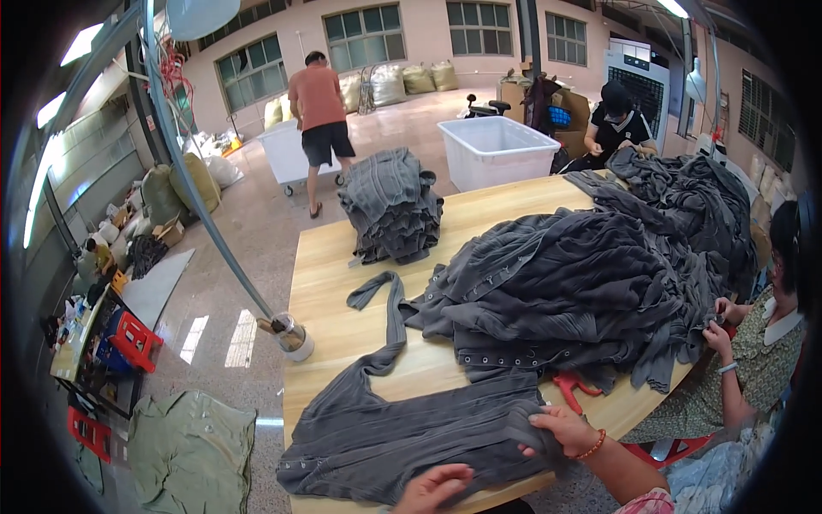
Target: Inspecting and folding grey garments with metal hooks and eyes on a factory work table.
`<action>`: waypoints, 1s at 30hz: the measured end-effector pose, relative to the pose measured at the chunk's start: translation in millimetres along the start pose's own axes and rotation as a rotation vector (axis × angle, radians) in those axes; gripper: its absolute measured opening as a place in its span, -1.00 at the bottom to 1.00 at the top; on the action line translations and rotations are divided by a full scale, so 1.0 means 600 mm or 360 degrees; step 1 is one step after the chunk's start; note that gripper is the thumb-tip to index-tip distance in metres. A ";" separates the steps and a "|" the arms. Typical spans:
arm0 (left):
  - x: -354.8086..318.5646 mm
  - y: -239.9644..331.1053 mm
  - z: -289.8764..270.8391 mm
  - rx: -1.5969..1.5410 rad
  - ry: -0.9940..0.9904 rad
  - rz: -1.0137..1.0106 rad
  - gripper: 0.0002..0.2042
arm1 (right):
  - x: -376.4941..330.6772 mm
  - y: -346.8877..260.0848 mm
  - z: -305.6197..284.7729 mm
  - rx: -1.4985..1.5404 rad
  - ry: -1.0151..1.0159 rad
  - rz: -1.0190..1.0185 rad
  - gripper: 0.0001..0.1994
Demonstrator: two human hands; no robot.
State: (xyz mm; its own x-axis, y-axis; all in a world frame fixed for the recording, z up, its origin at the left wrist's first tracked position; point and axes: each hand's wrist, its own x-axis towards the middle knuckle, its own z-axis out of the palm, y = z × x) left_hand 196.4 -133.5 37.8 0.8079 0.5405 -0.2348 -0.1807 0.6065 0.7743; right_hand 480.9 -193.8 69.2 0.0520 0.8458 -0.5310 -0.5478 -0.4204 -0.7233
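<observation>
A dark grey ribbed garment (385,433) lies spread along the near side of the wooden table (321,300), one long narrow strip of it reaching away from me. My right hand (569,430) is closed around a bunched part at its right end. Over the garment's near edge, my left hand (437,487) has its fingers stretched out and holds nothing. Red-handled scissors (568,392) lie just beyond my right hand, partly under cloth. Behind them rises a large heap of similar dark grey garments (556,283), some with rows of metal eyelets. A neater stack (390,201) stands at the far left.
At the right edge, a co-worker (758,351) handles cloth from the heap; another person (618,128) sits at the far corner. Beyond the table stand a white bin (492,163) and a person beside a white cart (287,154). A pole (218,231) rises left of the table.
</observation>
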 end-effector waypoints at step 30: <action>0.026 -0.017 -0.109 0.2125 0.0818 0.0713 -0.63 | 0.119 -0.432 0.044 -0.2248 0.1208 -0.1572 -0.46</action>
State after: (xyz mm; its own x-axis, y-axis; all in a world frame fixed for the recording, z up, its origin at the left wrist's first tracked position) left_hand 174.1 -92.9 -12.4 0.4945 0.8446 0.2050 0.5070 -0.4719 0.7213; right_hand 604.8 -15.8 230.3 0.4029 0.7811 0.4770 0.8841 -0.1973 -0.4236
